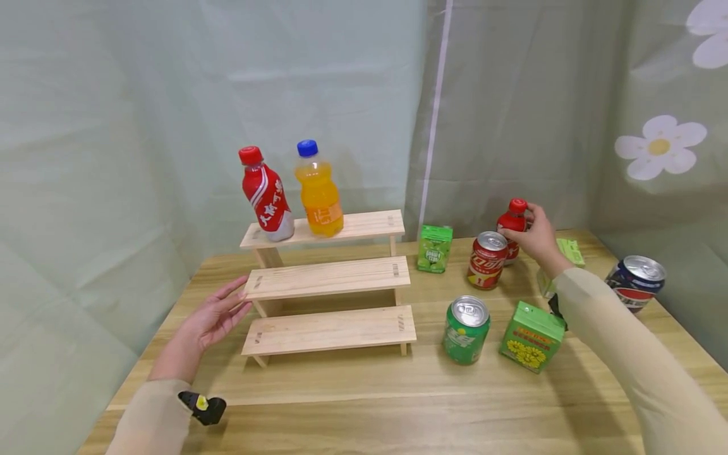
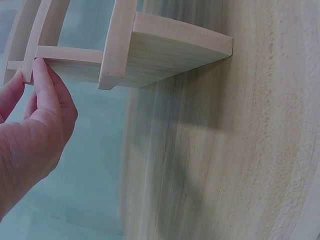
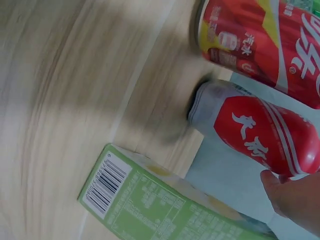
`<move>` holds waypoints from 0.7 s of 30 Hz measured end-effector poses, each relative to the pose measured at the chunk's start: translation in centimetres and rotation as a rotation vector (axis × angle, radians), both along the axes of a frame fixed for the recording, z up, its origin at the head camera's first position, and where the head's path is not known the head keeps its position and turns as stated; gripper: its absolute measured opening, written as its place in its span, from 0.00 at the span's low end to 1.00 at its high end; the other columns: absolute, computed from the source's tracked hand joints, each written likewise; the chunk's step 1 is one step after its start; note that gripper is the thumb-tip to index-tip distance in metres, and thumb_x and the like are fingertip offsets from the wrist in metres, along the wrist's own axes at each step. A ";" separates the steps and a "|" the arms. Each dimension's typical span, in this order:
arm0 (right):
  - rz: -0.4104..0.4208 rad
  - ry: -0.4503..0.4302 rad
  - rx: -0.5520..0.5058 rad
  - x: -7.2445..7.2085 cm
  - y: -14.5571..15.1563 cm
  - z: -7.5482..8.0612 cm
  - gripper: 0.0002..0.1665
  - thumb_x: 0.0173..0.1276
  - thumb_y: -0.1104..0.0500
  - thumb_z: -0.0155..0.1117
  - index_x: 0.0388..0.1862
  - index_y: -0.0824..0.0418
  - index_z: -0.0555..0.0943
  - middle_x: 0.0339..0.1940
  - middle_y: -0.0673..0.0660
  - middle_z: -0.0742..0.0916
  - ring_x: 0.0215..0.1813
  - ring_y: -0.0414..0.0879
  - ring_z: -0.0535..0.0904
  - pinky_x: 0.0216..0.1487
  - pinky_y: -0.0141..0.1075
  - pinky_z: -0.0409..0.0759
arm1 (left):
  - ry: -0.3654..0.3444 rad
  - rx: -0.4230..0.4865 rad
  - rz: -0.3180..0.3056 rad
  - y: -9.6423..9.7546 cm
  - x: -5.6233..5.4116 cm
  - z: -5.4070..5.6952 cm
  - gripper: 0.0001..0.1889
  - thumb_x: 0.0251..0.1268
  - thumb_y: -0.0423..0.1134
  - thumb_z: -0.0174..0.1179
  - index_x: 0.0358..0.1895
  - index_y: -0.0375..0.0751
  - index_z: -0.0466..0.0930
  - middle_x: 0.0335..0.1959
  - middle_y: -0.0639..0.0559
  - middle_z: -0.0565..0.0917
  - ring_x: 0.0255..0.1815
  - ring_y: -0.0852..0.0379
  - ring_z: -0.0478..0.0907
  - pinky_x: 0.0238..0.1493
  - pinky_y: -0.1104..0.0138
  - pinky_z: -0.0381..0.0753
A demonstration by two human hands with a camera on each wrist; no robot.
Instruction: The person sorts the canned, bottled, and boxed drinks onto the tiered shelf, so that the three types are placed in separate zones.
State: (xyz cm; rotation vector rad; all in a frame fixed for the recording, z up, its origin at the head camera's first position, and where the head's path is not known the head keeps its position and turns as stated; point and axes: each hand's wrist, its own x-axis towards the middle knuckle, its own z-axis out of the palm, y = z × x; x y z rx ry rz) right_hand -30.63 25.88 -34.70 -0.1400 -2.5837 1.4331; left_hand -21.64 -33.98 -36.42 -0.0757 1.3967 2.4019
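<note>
Right hand (image 1: pixel 536 237): thumb and fingers clamped on the upper part of the bottle (image 1: pixel 510 221). Bottle: back right of the table (image 1: pixel 364 417), near upright; whether its base touches the wood cannot be told. Handling, as judged: firm hold, straight lift past the red can (image 1: pixel 487 260) before any sideways travel. Left hand (image 1: pixel 213 319): thumb and fingertips pinching the left end of the middle shelf of the rack (image 1: pixel 330 278); a light, steady pinch should keep it from shifting. Close neighbours: red can just beside the bottle, narrow gap; pale carton (image 3: pixel 150 200) on the other side. Farther out: flower carton (image 1: pixel 533 337) and dark can (image 1: pixel 635 282) on either side of the right sleeve (image 1: pixel 617 344), which wants clearance; green can (image 1: pixel 466 332) and small carton (image 1: pixel 435 251) toward the rack. Rack top: second bottle (image 1: pixel 267 196), orange bottle (image 1: pixel 320 196); open room at its right end and along both lower shelves. Table's back edge: near the bottle, curtain (image 1: pixel 512 95) beyond. Open wood: table front.
</note>
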 end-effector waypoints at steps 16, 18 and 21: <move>0.031 0.025 -0.006 -0.3 0.5 -1.7 0.44 0.66 0.66 0.60 0.72 0.73 0.47 0.66 0.79 0.65 0.66 0.70 0.64 0.67 0.60 0.66 | -0.007 0.011 -0.009 0.1 0.1 -0.1 0.20 0.73 0.27 0.43 0.47 0.53 0.84 0.43 0.52 0.80 0.42 0.61 0.81 0.50 0.74 0.82; 0.013 0.035 -0.008 -0.4 0.6 -1.8 0.44 0.66 0.65 0.61 0.72 0.72 0.48 0.66 0.79 0.66 0.65 0.69 0.64 0.66 0.60 0.67 | -0.012 0.004 -0.004 0.2 0.1 0.0 0.20 0.73 0.27 0.43 0.46 0.54 0.84 0.43 0.52 0.80 0.42 0.61 0.81 0.50 0.74 0.82; 0.009 0.038 -0.023 -0.6 0.6 -1.8 0.44 0.66 0.64 0.61 0.72 0.71 0.48 0.66 0.78 0.66 0.65 0.68 0.65 0.66 0.59 0.67 | -0.020 0.007 0.012 0.2 0.1 0.1 0.20 0.73 0.27 0.43 0.46 0.53 0.85 0.42 0.51 0.80 0.41 0.60 0.81 0.49 0.74 0.82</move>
